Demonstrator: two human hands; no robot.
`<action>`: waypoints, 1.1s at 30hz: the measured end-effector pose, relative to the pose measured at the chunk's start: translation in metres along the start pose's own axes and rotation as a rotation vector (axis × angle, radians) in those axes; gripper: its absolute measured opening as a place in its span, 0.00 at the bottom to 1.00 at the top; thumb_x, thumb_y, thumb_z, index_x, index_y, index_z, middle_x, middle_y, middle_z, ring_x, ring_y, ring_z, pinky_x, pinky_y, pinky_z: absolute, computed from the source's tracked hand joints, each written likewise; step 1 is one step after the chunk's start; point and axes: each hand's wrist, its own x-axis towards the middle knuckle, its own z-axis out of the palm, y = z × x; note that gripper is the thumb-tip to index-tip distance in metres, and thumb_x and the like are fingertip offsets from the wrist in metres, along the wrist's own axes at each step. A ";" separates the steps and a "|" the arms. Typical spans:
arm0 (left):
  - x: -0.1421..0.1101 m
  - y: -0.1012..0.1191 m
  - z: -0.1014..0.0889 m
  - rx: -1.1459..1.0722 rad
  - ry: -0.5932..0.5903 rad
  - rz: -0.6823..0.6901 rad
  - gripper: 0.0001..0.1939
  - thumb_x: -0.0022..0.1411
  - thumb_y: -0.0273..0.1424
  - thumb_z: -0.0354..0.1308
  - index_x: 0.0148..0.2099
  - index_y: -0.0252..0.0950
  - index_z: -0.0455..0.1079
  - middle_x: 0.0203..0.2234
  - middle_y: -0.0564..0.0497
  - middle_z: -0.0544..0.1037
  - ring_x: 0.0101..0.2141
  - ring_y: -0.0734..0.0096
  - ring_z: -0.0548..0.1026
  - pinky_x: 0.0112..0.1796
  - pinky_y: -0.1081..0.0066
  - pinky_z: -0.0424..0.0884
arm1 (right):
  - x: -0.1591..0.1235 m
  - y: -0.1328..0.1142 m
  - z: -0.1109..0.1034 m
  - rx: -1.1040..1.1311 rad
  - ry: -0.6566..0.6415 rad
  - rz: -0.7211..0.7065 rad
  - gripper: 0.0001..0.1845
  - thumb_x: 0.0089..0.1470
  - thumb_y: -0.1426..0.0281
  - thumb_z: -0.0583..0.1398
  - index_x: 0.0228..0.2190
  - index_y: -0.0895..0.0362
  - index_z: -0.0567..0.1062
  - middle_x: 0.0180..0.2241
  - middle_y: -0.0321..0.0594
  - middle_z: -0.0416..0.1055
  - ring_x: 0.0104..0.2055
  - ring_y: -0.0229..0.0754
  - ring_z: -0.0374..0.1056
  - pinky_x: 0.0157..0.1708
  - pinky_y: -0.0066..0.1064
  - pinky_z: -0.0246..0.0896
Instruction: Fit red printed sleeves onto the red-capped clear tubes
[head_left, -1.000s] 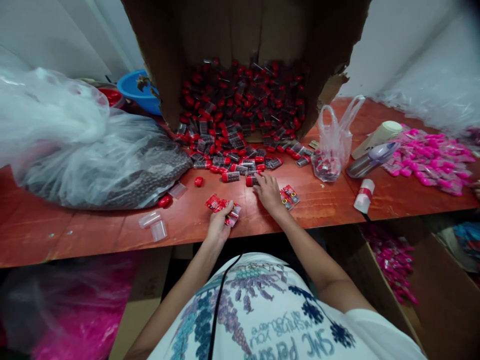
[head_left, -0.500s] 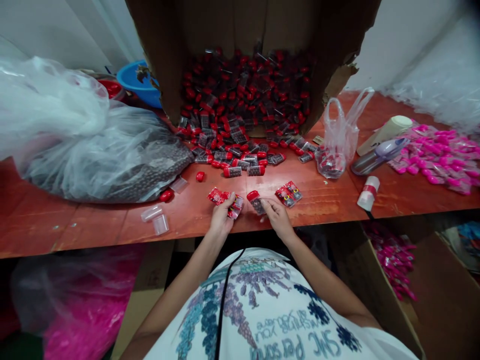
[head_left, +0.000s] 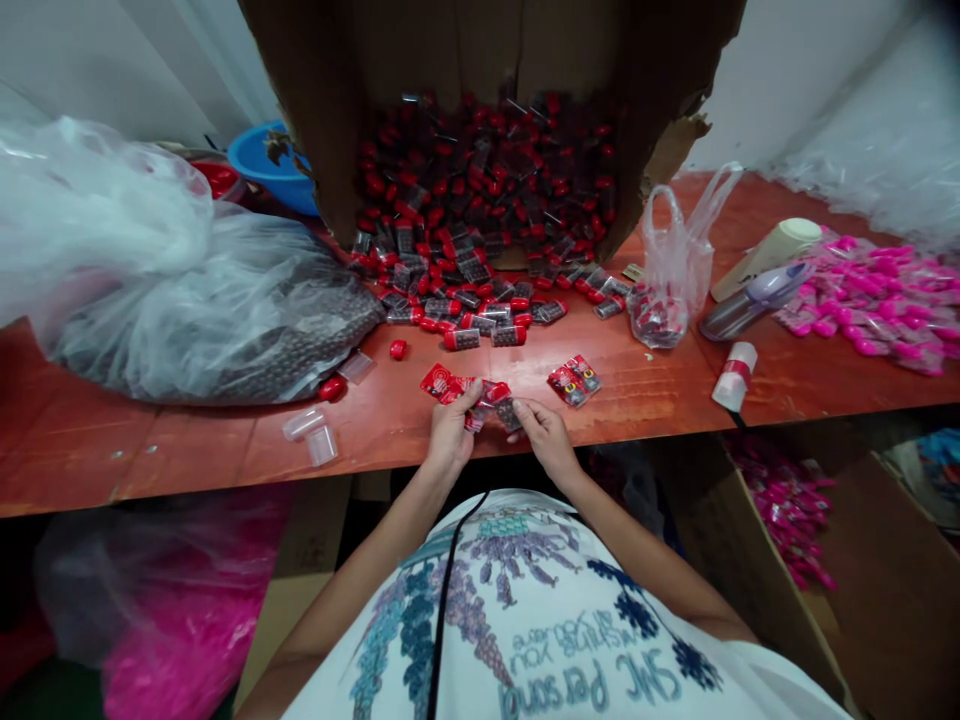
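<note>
My left hand [head_left: 448, 437] is closed on a bunch of small red packets [head_left: 442, 383] at the near edge of the red wooden table [head_left: 187, 440]. My right hand [head_left: 550, 435] pinches a small red-capped vial [head_left: 504, 404] and holds it against those packets. Two more red packets [head_left: 574, 381] lie just right of my hands. A heap of the same red-capped vials [head_left: 480, 200] spills out of a torn cardboard box [head_left: 330, 110] at the back onto the table.
A big clear plastic bag of dark beads [head_left: 187, 310] fills the left. Loose clear caps [head_left: 315, 440], a small plastic bag [head_left: 671, 285], a sealing tool [head_left: 754, 295], a tape roll [head_left: 735, 375] and pink packets [head_left: 877, 300] lie around. A box of pink packets [head_left: 787, 500] stands below right.
My right hand took a vial from the edge of the heap and drew it back to the packets in my left hand, which stayed near the table edge.
</note>
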 end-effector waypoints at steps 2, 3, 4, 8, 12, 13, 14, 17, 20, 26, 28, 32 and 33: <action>0.000 0.000 -0.001 0.014 -0.009 0.018 0.14 0.36 0.25 0.71 0.26 0.31 0.70 0.21 0.54 0.76 0.23 0.75 0.74 0.31 0.73 0.72 | -0.001 -0.001 -0.001 -0.006 -0.031 -0.010 0.21 0.53 0.55 0.57 0.44 0.54 0.76 0.36 0.37 0.74 0.30 0.38 0.67 0.23 0.27 0.70; 0.000 0.000 -0.001 0.017 -0.006 0.030 0.14 0.35 0.25 0.71 0.26 0.32 0.70 0.21 0.55 0.76 0.22 0.76 0.74 0.31 0.74 0.71 | -0.001 -0.001 -0.002 -0.014 -0.053 -0.016 0.21 0.53 0.56 0.57 0.45 0.54 0.75 0.37 0.37 0.74 0.30 0.37 0.67 0.23 0.27 0.70; 0.000 0.001 -0.001 0.017 -0.003 0.043 0.15 0.34 0.24 0.72 0.26 0.32 0.70 0.21 0.56 0.76 0.22 0.76 0.74 0.31 0.74 0.71 | -0.001 -0.002 -0.002 -0.025 -0.073 -0.022 0.21 0.53 0.57 0.58 0.45 0.54 0.75 0.38 0.37 0.74 0.29 0.36 0.67 0.22 0.26 0.70; -0.002 0.006 0.000 0.051 -0.059 0.061 0.14 0.35 0.24 0.72 0.27 0.32 0.71 0.21 0.56 0.76 0.23 0.77 0.73 0.31 0.74 0.70 | -0.002 -0.003 -0.002 -0.049 -0.060 -0.049 0.20 0.54 0.58 0.57 0.45 0.52 0.75 0.37 0.36 0.75 0.28 0.36 0.67 0.22 0.26 0.69; -0.010 0.007 -0.002 0.184 -0.142 0.025 0.14 0.37 0.25 0.71 0.29 0.32 0.73 0.22 0.54 0.77 0.24 0.74 0.74 0.32 0.72 0.71 | -0.002 -0.005 -0.003 -0.127 -0.028 -0.095 0.19 0.56 0.59 0.55 0.46 0.52 0.75 0.38 0.37 0.75 0.29 0.37 0.68 0.22 0.25 0.67; -0.012 0.007 -0.003 0.217 -0.144 0.026 0.14 0.37 0.25 0.71 0.30 0.32 0.73 0.23 0.54 0.77 0.24 0.74 0.74 0.32 0.72 0.71 | -0.002 -0.005 -0.004 -0.166 -0.028 -0.116 0.19 0.56 0.60 0.55 0.46 0.52 0.75 0.38 0.37 0.75 0.28 0.36 0.68 0.22 0.25 0.66; -0.014 0.006 -0.004 0.244 -0.142 0.032 0.15 0.37 0.26 0.71 0.30 0.32 0.73 0.23 0.54 0.77 0.24 0.73 0.74 0.32 0.72 0.71 | -0.003 -0.005 -0.004 -0.204 -0.025 -0.139 0.18 0.56 0.60 0.55 0.46 0.52 0.75 0.38 0.38 0.76 0.27 0.36 0.68 0.22 0.25 0.66; -0.015 0.006 -0.008 0.283 -0.141 0.055 0.18 0.37 0.26 0.71 0.34 0.34 0.73 0.24 0.54 0.77 0.25 0.73 0.75 0.32 0.72 0.72 | -0.002 -0.004 -0.004 -0.248 -0.028 -0.146 0.18 0.57 0.60 0.54 0.45 0.52 0.75 0.36 0.37 0.75 0.21 0.33 0.64 0.20 0.25 0.63; -0.013 0.009 -0.013 0.283 -0.176 0.053 0.24 0.36 0.25 0.71 0.40 0.36 0.73 0.26 0.55 0.78 0.27 0.73 0.76 0.33 0.73 0.72 | -0.001 -0.005 -0.004 -0.179 -0.053 -0.061 0.19 0.58 0.58 0.53 0.44 0.53 0.74 0.30 0.35 0.74 0.17 0.32 0.61 0.15 0.24 0.58; -0.013 0.010 -0.013 0.294 -0.180 0.045 0.25 0.35 0.25 0.71 0.40 0.34 0.73 0.25 0.54 0.78 0.26 0.73 0.76 0.32 0.73 0.72 | -0.003 -0.006 -0.005 -0.399 0.010 -0.302 0.16 0.59 0.60 0.54 0.43 0.53 0.74 0.37 0.39 0.76 0.34 0.40 0.72 0.35 0.30 0.66; -0.013 0.009 -0.012 0.302 -0.165 0.065 0.22 0.35 0.25 0.71 0.37 0.33 0.73 0.24 0.54 0.78 0.25 0.73 0.75 0.31 0.73 0.72 | -0.003 -0.005 -0.005 -0.444 0.022 -0.365 0.15 0.59 0.61 0.54 0.43 0.54 0.74 0.39 0.40 0.75 0.39 0.41 0.71 0.40 0.31 0.65; -0.012 0.010 -0.010 0.333 -0.204 0.030 0.23 0.33 0.25 0.72 0.37 0.32 0.74 0.26 0.53 0.79 0.26 0.71 0.76 0.32 0.70 0.73 | -0.001 -0.004 -0.004 -0.342 0.044 -0.241 0.17 0.61 0.59 0.51 0.40 0.56 0.73 0.27 0.35 0.73 0.25 0.35 0.69 0.28 0.25 0.64; -0.012 0.010 -0.010 0.336 -0.213 0.020 0.25 0.32 0.24 0.72 0.38 0.32 0.74 0.26 0.53 0.79 0.26 0.70 0.76 0.32 0.70 0.73 | -0.001 -0.004 -0.003 -0.320 0.040 -0.200 0.17 0.61 0.59 0.50 0.39 0.56 0.73 0.22 0.32 0.70 0.20 0.33 0.65 0.24 0.24 0.62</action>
